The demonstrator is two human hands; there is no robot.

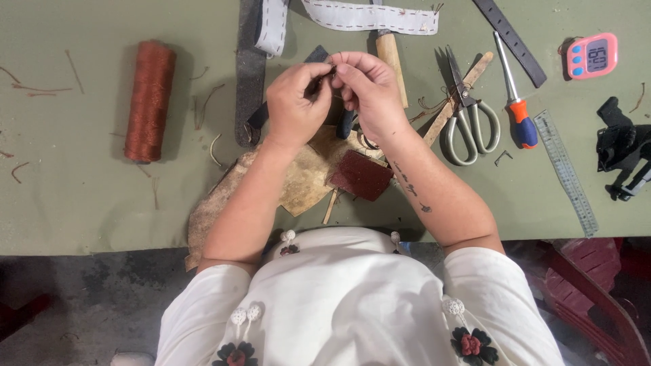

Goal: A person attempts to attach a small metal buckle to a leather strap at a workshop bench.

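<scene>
Both my hands meet above the green table (81, 196). My left hand (295, 102) pinches a dark narrow strap (315, 55) that hangs down toward the table on its left side. My right hand (369, 88) pinches something very small at the same spot, fingertips touching the left hand's; I cannot tell what it is. Below my wrists lie tan leather scraps (305, 179) and a dark red-brown leather patch (361, 175).
A spool of rust-coloured thread (149, 100) lies at left. A white stitched strap (369, 17), a wooden-handled tool (392, 61), scissors (468, 115), a screwdriver (517, 102), a metal ruler (566, 173), a pink timer (591, 55) and a black tool (620, 146) lie at right.
</scene>
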